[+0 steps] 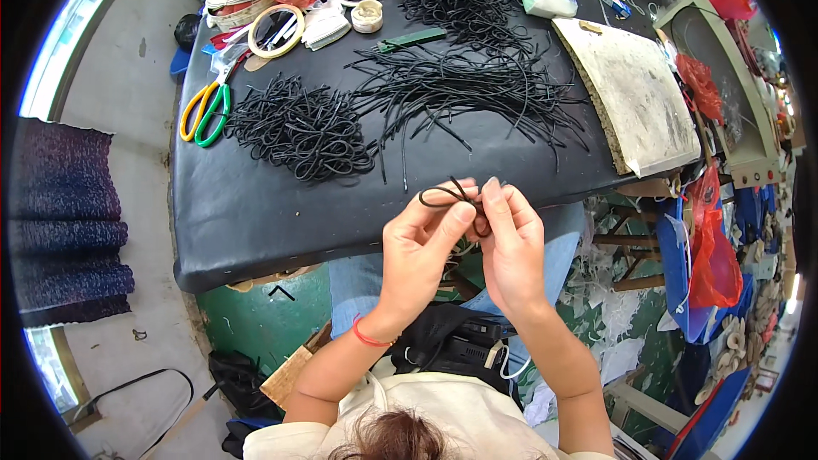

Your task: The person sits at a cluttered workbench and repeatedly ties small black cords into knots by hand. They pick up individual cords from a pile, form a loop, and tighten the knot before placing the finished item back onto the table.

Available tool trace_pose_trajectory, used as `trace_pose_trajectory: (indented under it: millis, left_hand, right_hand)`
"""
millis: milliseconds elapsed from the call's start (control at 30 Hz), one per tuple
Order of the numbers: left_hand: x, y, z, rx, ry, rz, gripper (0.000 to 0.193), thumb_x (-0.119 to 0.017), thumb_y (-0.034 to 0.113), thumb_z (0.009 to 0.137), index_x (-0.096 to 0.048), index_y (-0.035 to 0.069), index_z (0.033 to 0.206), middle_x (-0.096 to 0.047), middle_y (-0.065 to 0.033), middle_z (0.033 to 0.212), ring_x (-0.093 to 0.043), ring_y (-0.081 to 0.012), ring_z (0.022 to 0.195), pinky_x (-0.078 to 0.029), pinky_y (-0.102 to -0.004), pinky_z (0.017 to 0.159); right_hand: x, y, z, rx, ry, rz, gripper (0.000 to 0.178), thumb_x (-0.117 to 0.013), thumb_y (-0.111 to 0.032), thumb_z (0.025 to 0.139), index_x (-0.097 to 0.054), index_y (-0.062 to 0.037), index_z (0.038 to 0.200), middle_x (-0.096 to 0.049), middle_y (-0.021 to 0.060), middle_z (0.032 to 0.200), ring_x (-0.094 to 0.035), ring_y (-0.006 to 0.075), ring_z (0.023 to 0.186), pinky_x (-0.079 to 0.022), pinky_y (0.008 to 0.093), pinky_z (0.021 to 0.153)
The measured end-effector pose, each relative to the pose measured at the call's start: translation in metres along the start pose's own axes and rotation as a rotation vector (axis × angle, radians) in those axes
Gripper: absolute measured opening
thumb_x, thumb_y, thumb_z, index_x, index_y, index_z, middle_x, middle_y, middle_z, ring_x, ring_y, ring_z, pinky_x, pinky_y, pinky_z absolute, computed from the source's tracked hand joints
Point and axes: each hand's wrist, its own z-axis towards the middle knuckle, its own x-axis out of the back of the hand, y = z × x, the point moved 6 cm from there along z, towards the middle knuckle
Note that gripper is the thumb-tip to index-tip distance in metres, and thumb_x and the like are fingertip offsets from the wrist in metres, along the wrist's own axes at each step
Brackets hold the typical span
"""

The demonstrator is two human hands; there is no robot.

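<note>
- Landmark: black-covered table.
- Black cord: held, partly looped, over the table's near edge; fingers hide part of it.
- Left hand: thumb and fingers pinching the cord — a loop stands out above the thumb.
- Right hand: just beside the left over the table's near edge, fingertips pinching the same cord — exact contact hidden.
- Looped cord heap: on the table's left part.
- Loose cord lengths: mid-table.
- Scissors, yellow and green handles: near the table's left edge.
- Pale board: on the table's right part.
</note>
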Motion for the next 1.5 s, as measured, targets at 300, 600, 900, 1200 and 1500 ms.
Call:
trace_pose_trajectory:
  millis: [300, 600, 900, 1200, 1500]
  left_hand:
    - [0.002, 0.010, -0.002, 0.216, -0.120, 0.080, 0.015, -0.057, 0.011, 0.087, -0.062, -0.002, 0.092, -0.061, -0.0024, 0.077, -0.053, -0.0057, 0.069, -0.043, -0.0201, 0.064]
    - [-0.001, 0.011, -0.008, 0.301, -0.183, 0.067, 0.013, -0.058, 0.009, 0.086, -0.062, -0.002, 0.088, -0.063, -0.0047, 0.076, -0.055, -0.0071, 0.070, -0.044, -0.0215, 0.065]
    - [0.009, -0.003, -0.009, 0.303, -0.079, -0.045, 0.012, -0.058, 0.010, 0.086, -0.060, 0.001, 0.093, -0.062, -0.0067, 0.084, -0.060, -0.0113, 0.076, -0.050, -0.0245, 0.069]
    - [0.014, -0.006, -0.009, 0.224, 0.077, -0.044, 0.015, -0.061, 0.007, 0.084, -0.059, -0.003, 0.094, -0.063, -0.0095, 0.083, -0.064, -0.0150, 0.072, -0.054, -0.0245, 0.065]
    - [0.012, -0.005, -0.017, 0.018, 0.164, 0.082, 0.012, -0.061, 0.008, 0.085, -0.060, -0.003, 0.088, -0.064, -0.0076, 0.078, -0.060, -0.0101, 0.069, -0.051, -0.0225, 0.062]
  right_hand:
    - [-0.006, -0.013, 0.002, 0.058, -0.253, -0.209, 0.015, -0.055, -0.013, 0.089, -0.061, 0.0009, 0.090, -0.058, 0.0019, 0.083, -0.051, 0.0036, 0.064, -0.043, 0.0190, 0.055]
    - [-0.006, -0.002, 0.001, -0.143, -0.213, -0.069, 0.025, -0.048, -0.022, 0.094, -0.055, -0.0041, 0.077, -0.046, -0.0050, 0.061, -0.039, 0.0004, 0.052, -0.033, 0.0167, 0.044]
    - [-0.002, -0.001, 0.008, -0.100, -0.149, -0.070, 0.026, -0.046, -0.028, 0.094, -0.054, -0.0039, 0.093, -0.057, 0.0024, 0.080, -0.052, 0.0061, 0.070, -0.042, 0.0190, 0.062]
    - [0.016, -0.005, -0.007, -0.016, -0.228, -0.272, 0.017, -0.059, -0.010, 0.086, -0.058, 0.0019, 0.098, -0.062, 0.0035, 0.085, -0.055, 0.0056, 0.074, -0.045, 0.0202, 0.068]
    - [0.008, -0.001, -0.014, 0.134, -0.241, -0.349, 0.011, -0.055, -0.004, 0.087, -0.057, 0.0048, 0.094, -0.057, 0.0045, 0.087, -0.055, 0.0081, 0.077, -0.046, 0.0224, 0.069]
